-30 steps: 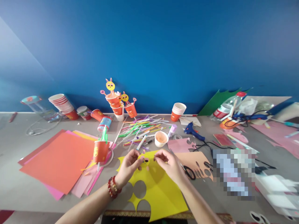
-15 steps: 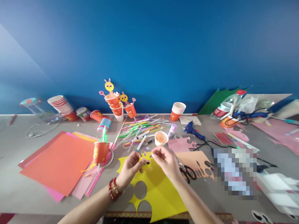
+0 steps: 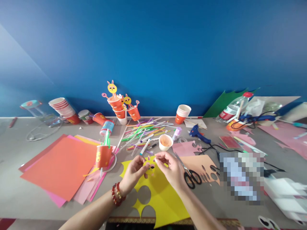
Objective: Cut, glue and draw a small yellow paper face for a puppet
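Observation:
My left hand (image 3: 136,169), with red beads at the wrist, pinches the left edge of a small round yellow paper face (image 3: 150,168) with pink ears. My right hand (image 3: 169,164) is closed at the upper right of the face, thumb against forefinger; whatever it grips is too small to name. Beneath both hands lies a yellow sheet (image 3: 168,198) with round cut-outs. A white cup (image 3: 165,142) stands just beyond the hands. Black-handled scissors (image 3: 192,179) rest right of my right hand, partly on an orange sheet (image 3: 199,161).
Behind the hands lie many coloured sticks (image 3: 144,132). An orange cup (image 3: 103,156) with green straws stands beside stacked red paper (image 3: 62,166). A blue glue gun (image 3: 199,134) and its cable lie right. Decorated cups (image 3: 116,103) stand near the wall.
My right hand's fingertips have shifted slightly at the face's upper right edge. My left hand and the face have hardly moved.

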Demonstrator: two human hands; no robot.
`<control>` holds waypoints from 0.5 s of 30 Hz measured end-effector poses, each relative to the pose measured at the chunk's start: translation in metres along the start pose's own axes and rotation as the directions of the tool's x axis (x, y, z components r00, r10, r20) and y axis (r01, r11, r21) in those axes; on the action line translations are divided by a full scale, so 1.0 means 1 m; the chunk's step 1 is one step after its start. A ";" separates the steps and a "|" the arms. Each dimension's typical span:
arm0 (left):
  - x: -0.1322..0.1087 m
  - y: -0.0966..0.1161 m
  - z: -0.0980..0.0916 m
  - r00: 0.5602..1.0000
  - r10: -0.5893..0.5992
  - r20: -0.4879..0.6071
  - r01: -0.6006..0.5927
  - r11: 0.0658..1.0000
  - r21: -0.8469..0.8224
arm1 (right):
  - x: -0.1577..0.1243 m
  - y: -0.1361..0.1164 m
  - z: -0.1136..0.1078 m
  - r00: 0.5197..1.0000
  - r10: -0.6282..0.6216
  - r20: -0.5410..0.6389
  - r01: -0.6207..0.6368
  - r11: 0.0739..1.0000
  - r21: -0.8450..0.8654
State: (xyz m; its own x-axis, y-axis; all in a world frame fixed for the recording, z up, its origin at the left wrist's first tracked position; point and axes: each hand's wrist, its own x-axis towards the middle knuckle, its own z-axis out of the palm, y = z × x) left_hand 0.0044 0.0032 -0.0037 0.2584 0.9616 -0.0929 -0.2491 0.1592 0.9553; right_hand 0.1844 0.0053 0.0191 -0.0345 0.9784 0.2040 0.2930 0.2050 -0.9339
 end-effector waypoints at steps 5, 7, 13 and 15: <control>0.001 -0.001 0.000 1.000 0.007 -0.005 -0.007 1.000 -0.003 | -0.001 0.002 0.001 1.000 0.007 0.003 -0.007 1.000 0.009; 0.001 0.000 0.000 1.000 0.009 -0.005 -0.009 1.000 -0.004 | 0.000 0.003 0.002 1.000 0.010 0.004 -0.010 1.000 0.013; 0.000 0.001 0.000 1.000 0.001 -0.005 -0.001 1.000 -0.010 | -0.002 0.002 0.002 1.000 0.002 0.002 -0.002 1.000 0.027; 0.001 0.001 0.001 1.000 -0.003 -0.006 0.003 1.000 -0.009 | -0.002 0.002 0.002 1.000 -0.002 -0.002 0.002 1.000 0.029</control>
State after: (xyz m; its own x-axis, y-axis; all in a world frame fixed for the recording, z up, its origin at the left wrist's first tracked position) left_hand 0.0049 0.0039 -0.0025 0.2531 0.9626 -0.0972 -0.2571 0.1638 0.9524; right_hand 0.1827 0.0035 0.0166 -0.0328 0.9779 0.2066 0.2649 0.2078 -0.9416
